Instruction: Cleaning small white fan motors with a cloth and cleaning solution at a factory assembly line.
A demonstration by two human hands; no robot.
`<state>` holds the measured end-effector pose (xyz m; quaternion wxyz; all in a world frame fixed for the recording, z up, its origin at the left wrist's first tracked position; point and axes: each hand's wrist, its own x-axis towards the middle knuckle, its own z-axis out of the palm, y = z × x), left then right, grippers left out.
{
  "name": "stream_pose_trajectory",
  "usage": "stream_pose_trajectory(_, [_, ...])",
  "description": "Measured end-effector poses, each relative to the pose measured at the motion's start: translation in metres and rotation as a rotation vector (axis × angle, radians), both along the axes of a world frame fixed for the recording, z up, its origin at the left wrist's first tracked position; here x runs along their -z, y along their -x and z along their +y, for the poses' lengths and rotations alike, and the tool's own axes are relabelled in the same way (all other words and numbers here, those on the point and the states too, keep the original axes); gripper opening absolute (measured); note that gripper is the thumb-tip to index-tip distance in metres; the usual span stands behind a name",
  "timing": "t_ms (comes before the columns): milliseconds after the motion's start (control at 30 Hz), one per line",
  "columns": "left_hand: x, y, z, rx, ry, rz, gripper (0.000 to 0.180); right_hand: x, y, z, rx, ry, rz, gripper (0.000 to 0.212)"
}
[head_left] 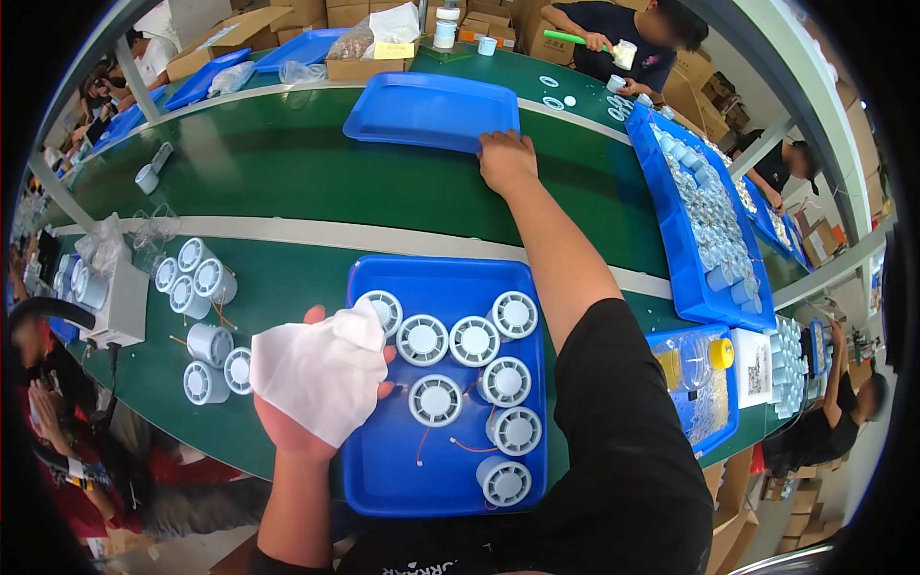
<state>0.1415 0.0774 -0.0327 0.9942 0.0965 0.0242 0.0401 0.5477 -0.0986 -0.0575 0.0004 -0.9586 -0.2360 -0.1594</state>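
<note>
My left hand (295, 422) is closed around a white cloth (321, 369), which covers most of the palm while some fingertips show at its right side. It hovers over the left edge of a blue tray (383, 479) on the near table. In that tray lie several pale blue round units with slotted, fan-like tops, such as one fan unit (436, 400); a few have thin red wires. Stretched far forward, my right hand (508, 161) grips the near right corner of a second shallow blue tray (431, 107) on the green belt.
More fan units (213, 278) stand left, near a white box (120, 307). A large blue tray (685, 287) of small pale parts slants at right, above a tray with a yellow-capped bottle (685, 362). Across the belt, a person (632, 43) holds a green-handled tool.
</note>
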Motion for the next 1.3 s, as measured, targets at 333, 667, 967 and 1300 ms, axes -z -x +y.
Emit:
stream_pose_trajectory(333, [0.0, 0.0, 0.0, 0.025, 0.015, 0.03, 0.079, -0.011, 0.015, -0.015, -0.186, -0.161, -0.208, 0.02])
stream_pose_trajectory(667, [0.001, 0.002, 0.001, 0.058, -0.101, 0.059, 0.067, -0.049, -0.046, -0.012, 0.133, -0.036, -0.241, 0.029])
stream_pose_trajectory(967, [-0.002, 0.0, -0.004, 0.014, -0.032, 0.033, 0.078, -0.026, -0.023, 0.021, 0.059, -0.093, 0.116, 0.048])
stream_pose_trajectory(1300, [-0.004, 0.0, -0.004, 0.028, -0.084, -0.092, 0.072, -0.137, 0.113, 0.042, -0.34, -0.773, 0.183, 0.028])
